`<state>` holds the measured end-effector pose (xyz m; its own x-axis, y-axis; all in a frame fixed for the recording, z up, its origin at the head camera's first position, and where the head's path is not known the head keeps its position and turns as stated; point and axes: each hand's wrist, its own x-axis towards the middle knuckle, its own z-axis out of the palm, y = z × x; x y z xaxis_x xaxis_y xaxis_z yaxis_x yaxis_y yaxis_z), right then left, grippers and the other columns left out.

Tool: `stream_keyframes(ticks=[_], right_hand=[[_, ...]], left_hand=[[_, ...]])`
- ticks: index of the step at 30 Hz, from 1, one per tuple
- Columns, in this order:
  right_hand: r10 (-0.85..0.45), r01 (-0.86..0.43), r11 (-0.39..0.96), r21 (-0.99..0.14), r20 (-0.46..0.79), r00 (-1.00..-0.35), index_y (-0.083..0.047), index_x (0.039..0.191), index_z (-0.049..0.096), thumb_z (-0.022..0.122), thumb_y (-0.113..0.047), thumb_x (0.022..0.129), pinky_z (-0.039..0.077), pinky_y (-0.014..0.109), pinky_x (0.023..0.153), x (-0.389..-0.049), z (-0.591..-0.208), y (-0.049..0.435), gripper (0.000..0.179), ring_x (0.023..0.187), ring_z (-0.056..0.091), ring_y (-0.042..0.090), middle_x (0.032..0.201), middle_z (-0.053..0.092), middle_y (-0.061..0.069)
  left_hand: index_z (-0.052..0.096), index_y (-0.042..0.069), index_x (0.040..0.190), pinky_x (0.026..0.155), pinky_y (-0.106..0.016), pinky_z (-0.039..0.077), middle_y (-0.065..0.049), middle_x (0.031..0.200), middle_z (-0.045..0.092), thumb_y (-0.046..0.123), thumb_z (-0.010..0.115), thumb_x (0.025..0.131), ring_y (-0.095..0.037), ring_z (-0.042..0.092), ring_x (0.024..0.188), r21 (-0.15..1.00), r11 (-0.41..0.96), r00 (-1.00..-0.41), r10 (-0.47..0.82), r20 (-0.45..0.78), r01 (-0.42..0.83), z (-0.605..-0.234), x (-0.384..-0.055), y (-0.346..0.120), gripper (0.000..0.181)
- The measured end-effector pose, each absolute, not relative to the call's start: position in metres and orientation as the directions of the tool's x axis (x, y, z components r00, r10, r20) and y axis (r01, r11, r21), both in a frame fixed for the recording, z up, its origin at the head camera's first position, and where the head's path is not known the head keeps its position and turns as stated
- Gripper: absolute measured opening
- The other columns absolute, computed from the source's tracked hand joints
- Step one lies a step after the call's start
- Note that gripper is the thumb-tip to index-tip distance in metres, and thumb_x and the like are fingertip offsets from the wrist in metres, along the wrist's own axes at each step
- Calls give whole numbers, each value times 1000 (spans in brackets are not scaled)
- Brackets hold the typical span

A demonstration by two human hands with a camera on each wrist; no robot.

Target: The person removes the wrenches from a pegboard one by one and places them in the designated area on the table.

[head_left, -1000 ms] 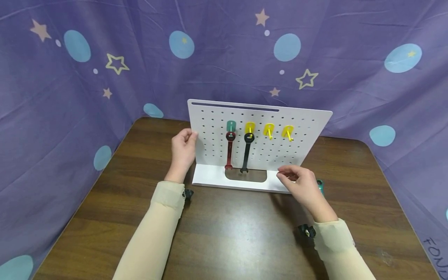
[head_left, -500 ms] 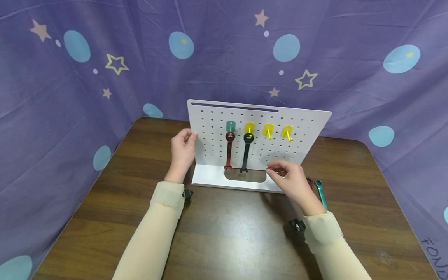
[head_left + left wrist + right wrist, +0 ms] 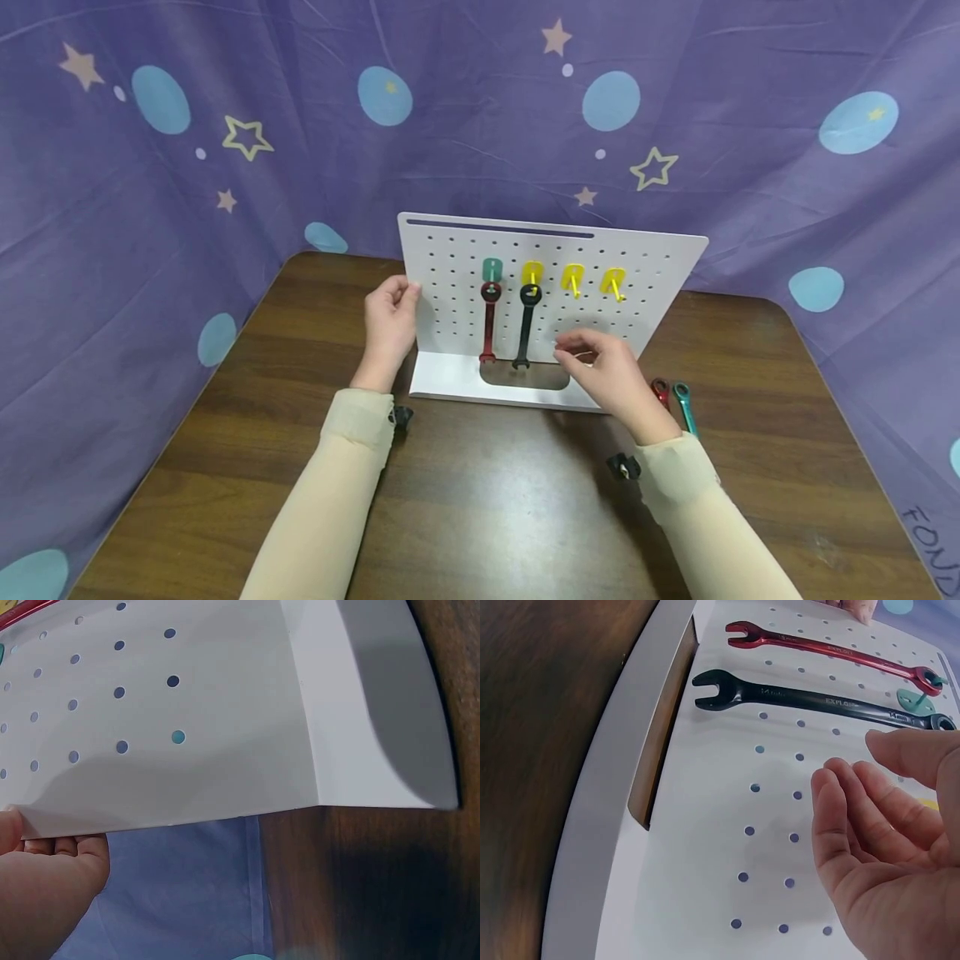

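A white pegboard (image 3: 450,250) stands upright on the table, its left edge pinched between the thumb and fingers of my left hand (image 3: 392,321). On it, a red wrench (image 3: 489,329) hangs from a green hook (image 3: 492,269). Beside that, a black wrench (image 3: 526,329) hangs from a yellow hook (image 3: 532,272). My right hand (image 3: 603,375) hovers before the lower board, to the right of the black wrench. In the right wrist view, its fingers (image 3: 829,802) are loosely bent, thumb apart from them, and nothing is held.
Two more yellow hooks (image 3: 573,279) on the board's right half carry nothing. On the table to the right lie another red wrench (image 3: 661,390) and a teal wrench (image 3: 684,406), partly hidden by my right arm. A purple patterned curtain (image 3: 480,150) hangs behind the wooden table (image 3: 480,492).
My right hand has moved left along the front of the board toward the black wrench, uncovering the red and teal wrenches on the table. My left hand keeps its hold on the board's edge.
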<state>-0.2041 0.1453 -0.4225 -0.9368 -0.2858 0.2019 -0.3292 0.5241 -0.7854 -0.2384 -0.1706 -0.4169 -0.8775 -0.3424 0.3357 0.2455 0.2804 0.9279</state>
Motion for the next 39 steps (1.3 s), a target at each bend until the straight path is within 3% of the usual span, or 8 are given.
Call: stream_keyframes(ticks=[12, 19, 25, 39], right_hand=[[-290, -357, 503, -787, 235, -928, -4, 113, 73, 73, -15, 96, 55, 39, 83, -212, -422, 129, 20, 93, 67, 15, 102, 72, -1], [-297, -380, 459, -803, 265, -918, -3, 117, 72, 74, -12, 95, 55, 43, 86, -217, -423, 121, 24, 100, 67, 20, 110, 73, 10], [-318, -375, 452, -810, 246, -916, -5, 120, 71, 71, -14, 97, 55, 39, 84, -220, -421, 114, 24, 101, 66, 19, 112, 72, 5], [-340, -376, 429, -821, 239, -910, 0, 117, 71, 70, -12, 98, 56, 37, 81, -226, -421, 104, 23, 99, 67, 21, 110, 72, 9]], left_hand=[[69, -9, 103, 58, -22, 42, -21, 95, 72, 4, 61, 102, -13, 53, 69, 929, 279, -880, -340, 333, 244, -417, -238, -171, 16], [69, -10, 101, 58, -22, 42, -21, 94, 72, 4, 61, 102, -14, 53, 69, 927, 275, -876, -340, 342, 255, -418, -240, -171, 16], [69, -9, 101, 58, -22, 42, -21, 93, 72, 4, 61, 102, -14, 52, 68, 927, 281, -877, -340, 339, 249, -419, -240, -172, 16], [69, -10, 100, 57, -22, 41, -21, 92, 72, 3, 62, 101, -12, 51, 65, 921, 290, -871, -341, 354, 261, -419, -240, -172, 15]])
